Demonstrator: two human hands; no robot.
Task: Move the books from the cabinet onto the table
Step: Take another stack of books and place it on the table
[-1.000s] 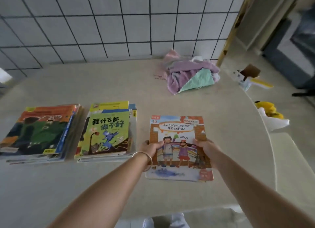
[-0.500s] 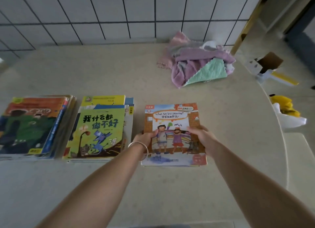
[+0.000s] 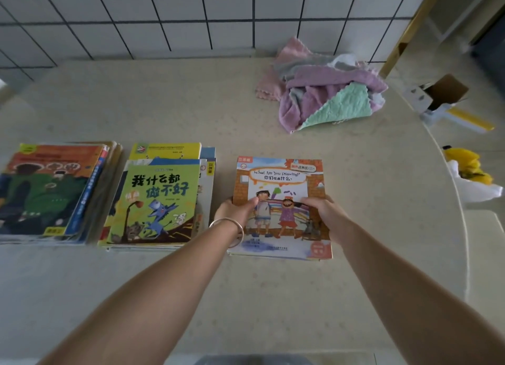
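A thin stack of picture books topped by the orange "What Are You Drawing?" book [image 3: 281, 179] lies flat on the beige table [image 3: 191, 110]. My left hand [image 3: 236, 210] grips its left edge, thumb on the cover. My right hand [image 3: 322, 210] holds its right edge the same way. To the left sits a pile topped by a green book [image 3: 161, 200] with a blue wolf. Further left lies another pile with a dark green and orange cover [image 3: 46, 189]. No cabinet is in view.
A heap of pink, purple and mint cloths [image 3: 325, 91] lies at the back right of the table. A tiled wall [image 3: 191, 17] runs behind. Past the curved right edge, an open cardboard box [image 3: 440, 94] and a yellow toy [image 3: 464, 162] lie on the floor.
The orange-topped stack has settled flat on the table beside the green pile, both hands still on its edges. The view has tilted down and drawn closer.
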